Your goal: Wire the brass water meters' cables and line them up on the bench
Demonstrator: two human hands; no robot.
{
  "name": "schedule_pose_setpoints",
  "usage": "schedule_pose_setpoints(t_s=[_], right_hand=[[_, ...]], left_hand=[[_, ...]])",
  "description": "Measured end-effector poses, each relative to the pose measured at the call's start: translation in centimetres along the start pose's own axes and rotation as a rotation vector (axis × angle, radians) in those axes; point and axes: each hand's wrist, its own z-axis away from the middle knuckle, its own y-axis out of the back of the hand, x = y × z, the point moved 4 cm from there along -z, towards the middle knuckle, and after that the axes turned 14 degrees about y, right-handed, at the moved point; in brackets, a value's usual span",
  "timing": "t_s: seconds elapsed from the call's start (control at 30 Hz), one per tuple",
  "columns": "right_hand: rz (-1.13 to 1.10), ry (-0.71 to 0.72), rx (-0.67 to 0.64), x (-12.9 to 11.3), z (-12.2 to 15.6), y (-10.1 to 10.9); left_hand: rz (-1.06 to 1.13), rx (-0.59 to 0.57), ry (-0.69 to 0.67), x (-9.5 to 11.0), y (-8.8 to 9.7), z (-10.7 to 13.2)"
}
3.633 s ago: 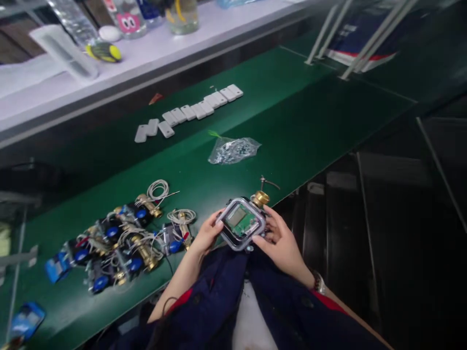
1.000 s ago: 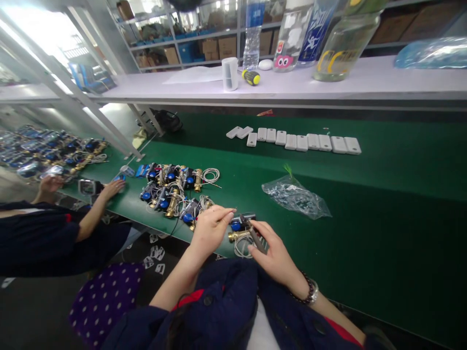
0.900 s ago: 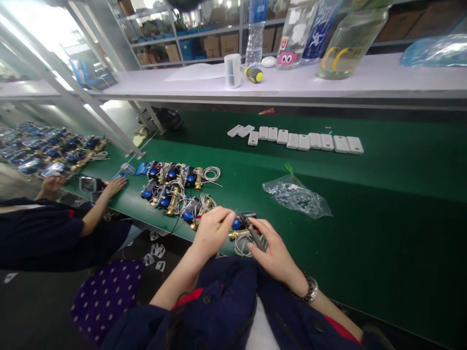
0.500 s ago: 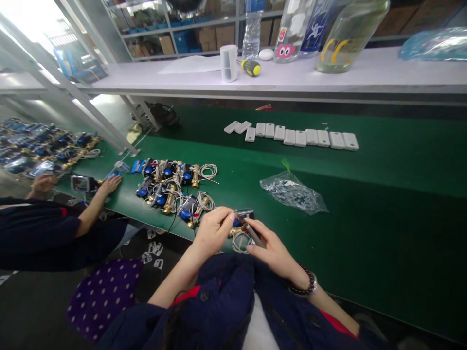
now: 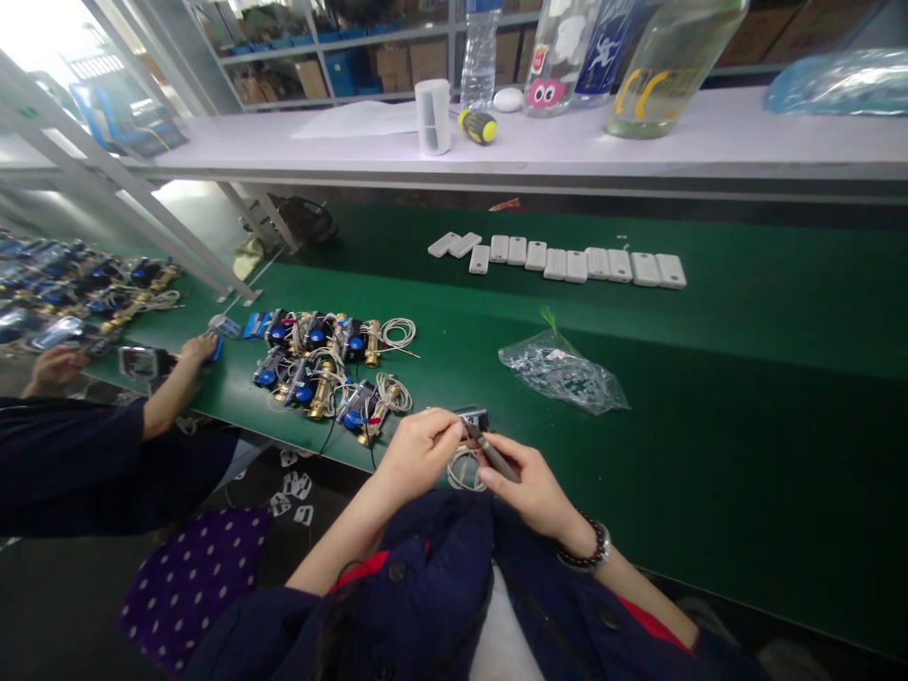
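Note:
My right hand (image 5: 533,484) is closed around a slim grey hand tool (image 5: 498,460), perhaps pliers or tweezers; its kind is unclear. The tool's dark tip meets the fingertips of my left hand (image 5: 420,456), which are pinched together. Whatever they pinch is hidden. Just beyond my hands sits a valve unit with a grey top (image 5: 474,414), mostly covered by my fingers. A coil of pale cable (image 5: 464,470) lies between my hands at the table's near edge. Left of my left hand is another brass valve unit with a blue knob (image 5: 355,416).
Several similar units (image 5: 312,345) stand in rows on the green table (image 5: 454,369). A clear plastic bag of small parts (image 5: 564,371) lies ahead to the right, with a line of white cases (image 5: 555,264) behind. A co-worker's hand (image 5: 199,350) is at left. Bottles (image 5: 479,66) stand on the shelf.
The view has shifted slightly. My left fingertips and the tool tip stay together, with small shifts of both hands. The co-worker's arm has moved a little.

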Motion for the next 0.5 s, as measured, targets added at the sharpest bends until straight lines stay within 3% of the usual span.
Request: schedule_pose_setpoints(t_s=[0.1, 0.2, 0.3, 0.4, 0.5], right_hand=[[0.155, 0.013, 0.031, 2.4, 0.7, 0.1], [0.431, -0.093, 0.094, 7.3, 1.8, 1.9], [0.692, -0.405, 0.216, 13.0, 3.9, 6.1], [0.806, -0.621, 0.283, 16.5, 6.4, 9.8], [0.887, -0.652, 0.302, 17.6, 7.8, 10.0]], left_hand=[[-0.086, -0.068, 0.085, -1.4, -1.4, -0.4], [-0.154, -0.131, 0.191, -4.4, -3.0, -0.6], [-0.175, -0.082, 0.347, -9.2, -3.3, -0.2], [-0.215, 0.015, 0.49, -14.5, -2.5, 0.9], [-0.262, 0.062, 0.561, -18.4, -1.5, 2.4]])
